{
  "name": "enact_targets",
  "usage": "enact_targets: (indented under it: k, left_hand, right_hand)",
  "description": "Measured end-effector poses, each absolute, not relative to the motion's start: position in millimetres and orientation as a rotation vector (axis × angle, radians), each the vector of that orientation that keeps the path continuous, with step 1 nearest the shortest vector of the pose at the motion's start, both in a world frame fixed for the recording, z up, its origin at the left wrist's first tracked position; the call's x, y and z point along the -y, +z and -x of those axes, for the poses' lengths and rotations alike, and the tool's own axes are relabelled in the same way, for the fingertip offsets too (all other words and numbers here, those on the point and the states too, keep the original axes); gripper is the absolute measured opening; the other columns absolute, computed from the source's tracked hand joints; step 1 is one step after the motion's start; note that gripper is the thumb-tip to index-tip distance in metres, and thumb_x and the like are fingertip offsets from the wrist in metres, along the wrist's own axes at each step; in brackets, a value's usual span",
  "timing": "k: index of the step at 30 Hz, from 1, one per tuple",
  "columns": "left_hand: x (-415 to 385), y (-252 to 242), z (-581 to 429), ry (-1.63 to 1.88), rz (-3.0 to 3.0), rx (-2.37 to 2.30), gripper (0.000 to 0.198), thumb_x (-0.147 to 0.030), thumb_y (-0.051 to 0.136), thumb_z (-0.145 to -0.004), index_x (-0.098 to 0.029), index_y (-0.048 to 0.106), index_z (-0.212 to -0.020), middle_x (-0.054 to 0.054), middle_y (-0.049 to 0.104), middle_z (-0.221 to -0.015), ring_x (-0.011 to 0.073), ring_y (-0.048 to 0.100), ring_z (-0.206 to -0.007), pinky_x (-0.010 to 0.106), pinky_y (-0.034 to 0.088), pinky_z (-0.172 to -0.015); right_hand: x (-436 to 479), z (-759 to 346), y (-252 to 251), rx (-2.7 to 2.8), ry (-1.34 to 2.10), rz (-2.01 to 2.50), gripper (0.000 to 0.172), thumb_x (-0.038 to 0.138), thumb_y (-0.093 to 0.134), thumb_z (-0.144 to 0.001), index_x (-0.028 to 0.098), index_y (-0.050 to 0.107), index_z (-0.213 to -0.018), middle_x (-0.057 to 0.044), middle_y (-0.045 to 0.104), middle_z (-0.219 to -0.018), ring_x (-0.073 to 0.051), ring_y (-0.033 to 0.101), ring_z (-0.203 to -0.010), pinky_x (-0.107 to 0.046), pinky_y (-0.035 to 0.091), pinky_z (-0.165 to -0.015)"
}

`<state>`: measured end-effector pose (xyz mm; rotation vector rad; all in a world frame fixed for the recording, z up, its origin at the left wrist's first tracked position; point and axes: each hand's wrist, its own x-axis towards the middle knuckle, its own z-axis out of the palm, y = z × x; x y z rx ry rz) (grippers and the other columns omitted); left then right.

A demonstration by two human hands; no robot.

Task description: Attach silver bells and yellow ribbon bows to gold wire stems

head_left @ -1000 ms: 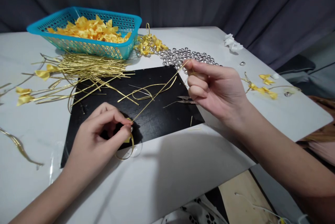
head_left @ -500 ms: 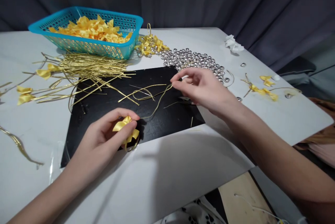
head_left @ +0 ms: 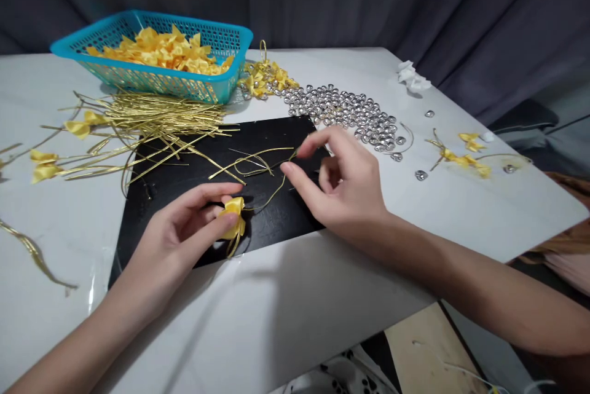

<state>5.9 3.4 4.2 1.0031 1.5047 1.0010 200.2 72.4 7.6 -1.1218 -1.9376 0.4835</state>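
Observation:
My left hand [head_left: 184, 225] pinches a yellow ribbon bow [head_left: 235, 217] between thumb and fingers, with a gold cord loop hanging under it. From the bow a thin olive thread [head_left: 271, 197] runs up and right over a black board [head_left: 271, 228]. My right hand [head_left: 343, 179] is beside the thread's upper end, thumb and forefinger apart, with nothing visible gripped. A needle [head_left: 244, 155] and pieces of gold cord [head_left: 225, 168] lie on the board to the left of its fingertips.
A blue basket [head_left: 235, 68] of yellow bows stands at the back left. Before it lies a heap of gold cords [head_left: 161, 114]. Silver heart-shaped beads [head_left: 341, 105] are piled behind the board. Loose bows with cord [head_left: 465, 160] lie on the right.
My right thumb and forefinger have parted from the thread, and that hand has shifted slightly left. My left hand has moved the bow a little right and turned it.

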Motion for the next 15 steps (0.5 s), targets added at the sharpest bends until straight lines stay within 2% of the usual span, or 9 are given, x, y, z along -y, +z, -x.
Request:
enact_targets:
  k: [2, 4, 6, 9, 13, 15]
  left_hand:
    - [-4.2, 4.1, -9.0, 1.043, -0.991, -1.473, 0.032, -0.036, 0.077, -0.069, -0.026, 0.069, -0.098, -0.003, 0.068, -0.081, 0.0097, 0.060, -0.072, 0.014, 0.048, -0.064]
    - [-4.7, 3.6, -11.8, 1.083, -0.988, -1.427, 0.028, -0.033, 0.078, -0.068, -0.024, 0.069, -0.092, -0.002, 0.068, -0.084, 0.0095, 0.062, -0.072, 0.014, 0.050, -0.064]
    - [-4.7, 2.9, -13.7, 1.099, -0.981, -1.377, 0.026, -0.030, 0.079, -0.066, -0.022, 0.068, -0.088, -0.002, 0.068, -0.085, 0.0096, 0.064, -0.071, 0.014, 0.052, -0.063]
    - [-4.0, 2.1, -14.1, 1.078, -0.932, -1.330, 0.027, -0.027, 0.080, -0.065, -0.022, 0.068, -0.088, -0.002, 0.068, -0.084, 0.0093, 0.066, -0.069, 0.014, 0.053, -0.063]
    - [-2.9, 2.1, -12.2, 1.031, -0.863, -1.331, 0.029, -0.028, 0.080, -0.067, -0.024, 0.067, -0.093, -0.003, 0.070, -0.082, 0.0087, 0.067, -0.072, 0.011, 0.052, -0.066]
    - [-2.9, 2.5, -12.1, 1.021, -0.849, -1.324, 0.029, -0.029, 0.080, -0.067, -0.024, 0.067, -0.092, -0.003, 0.070, -0.079, 0.0084, 0.066, -0.073, 0.010, 0.051, -0.066]
  right_hand:
    - [-64.3, -196.0, 8.8, 1.984, 0.820, 1.159, 0.035, 0.041, 0.058, -0.082, 0.017, 0.048, -0.060, 0.001, 0.050, -0.059, -0.006, 0.043, -0.052, -0.021, 0.030, -0.045]
    - [-57.8, -192.2, 9.1, 2.028, 1.189, 1.212, 0.040, 0.044, 0.062, -0.078, 0.015, 0.048, -0.054, 0.006, 0.039, -0.047, -0.004, 0.033, -0.044, -0.019, 0.023, -0.042]
    - [-54.7, -190.1, 8.8, 2.049, 1.395, 1.203, 0.032, 0.041, 0.068, -0.073, 0.015, 0.055, -0.060, 0.008, 0.036, -0.045, -0.002, 0.029, -0.042, -0.019, 0.020, -0.041]
    - [-56.2, -190.2, 8.6, 2.064, 1.484, 1.142, 0.018, 0.033, 0.064, -0.075, 0.015, 0.061, -0.072, 0.010, 0.033, -0.045, -0.002, 0.026, -0.041, -0.018, 0.020, -0.040]
    - [-60.9, -192.6, 10.2, 2.056, 1.607, 1.161, 0.012, 0.027, 0.054, -0.080, 0.016, 0.058, -0.075, 0.009, 0.034, -0.046, -0.003, 0.028, -0.040, -0.017, 0.020, -0.038]
    - [-61.7, -193.0, 11.6, 2.022, 1.636, 1.167, 0.010, 0.025, 0.051, -0.083, 0.017, 0.054, -0.077, 0.008, 0.042, -0.051, -0.003, 0.030, -0.042, -0.016, 0.022, -0.039]
